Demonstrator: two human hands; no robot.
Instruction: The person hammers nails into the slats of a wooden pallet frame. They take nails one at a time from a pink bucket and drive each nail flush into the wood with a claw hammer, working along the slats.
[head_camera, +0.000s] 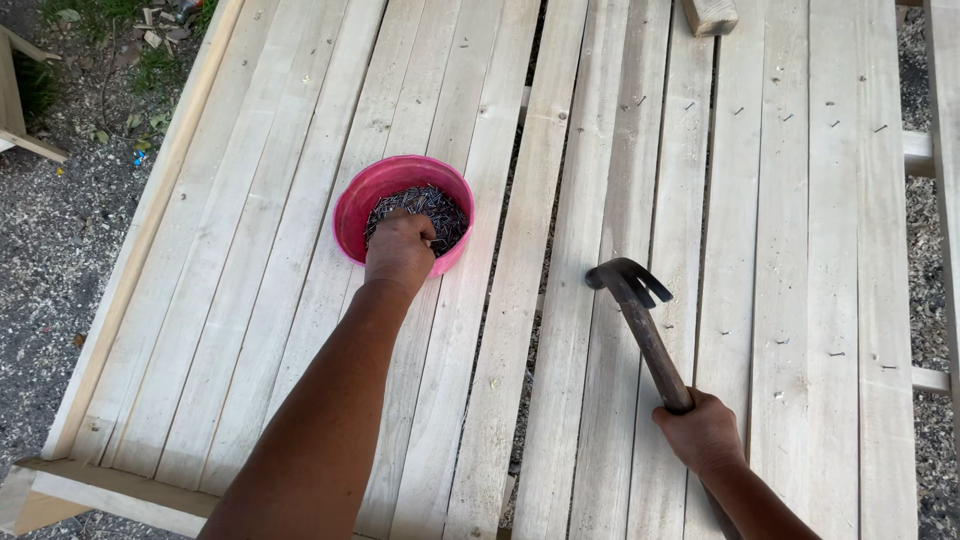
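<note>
- My left hand (400, 250) is down in the pink bowl (352, 205), fingers curled shut into the heap of small dark nails (440, 212); whether I have any pinched I cannot tell, since my knuckles hide the fingertips.
- My left arm runs straight out from the lower edge of the view, wrist bent down over the bowl's near rim.
- The bowl sits on the pale wooden slats (250, 250), left of the middle.
- My right hand (705, 432) is wrapped tight round the handle of a claw hammer (640, 315), low on the right.
- The hammer slants up and to the left, its head resting on a slat, well apart from the bowl.
- Stray nails stick out of the boards on the right (835, 353).
- A wood block (710, 15) lies at the top edge.
- Gravel (50, 230) and grass lie beyond the left rail.
</note>
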